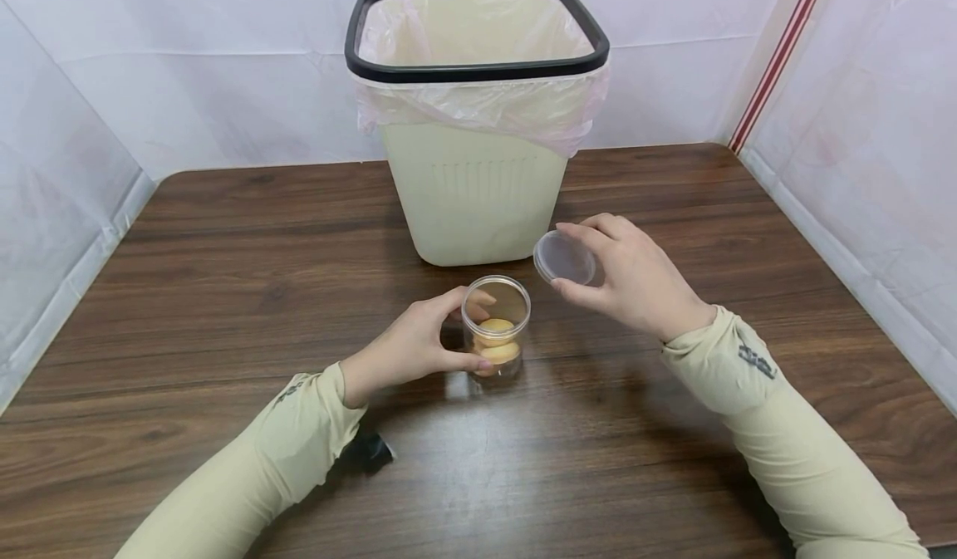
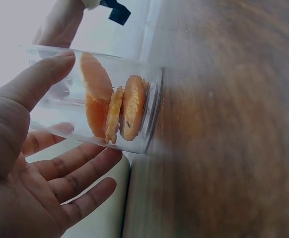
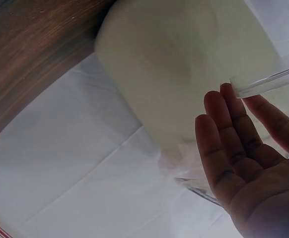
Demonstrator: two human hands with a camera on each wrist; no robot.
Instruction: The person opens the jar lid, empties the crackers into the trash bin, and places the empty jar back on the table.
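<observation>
My left hand [image 1: 419, 343] grips a clear round jar [image 1: 508, 293], thumb on one side and fingers curved along the other; in the left wrist view my little finger stands off its wall. The jar is upright with its open mouth facing up, and inside, low down, lie several orange-yellow biscuits [image 1: 499, 351], some flat, one leaning against the wall. It sits about midway between the left and right edges of the table [image 1: 224, 293]; I cannot tell whether its base touches the wood.

My right hand [image 1: 628, 264] pinches a round translucent lid [image 1: 566, 258] between thumb and fingertips. I hold it tilted, off the jar and just beside it, toward the table's right edge.

Pale yellow sleeves [image 1: 777, 426] cover my forearms. Under the left cuff a small dark object [image 1: 370, 453] shows; what it is I cannot tell.

Just beyond the jar, near the middle of the table's far edge, stands a cream bin [image 1: 478, 202], with a pinkish see-through liner [image 1: 478, 106] folded over its sides and a black rim [image 1: 478, 73] round the top. White sheeting [image 1: 187, 44] hangs behind and at both sides, and a red stripe [image 1: 785, 44] runs down to the table's far right corner.
</observation>
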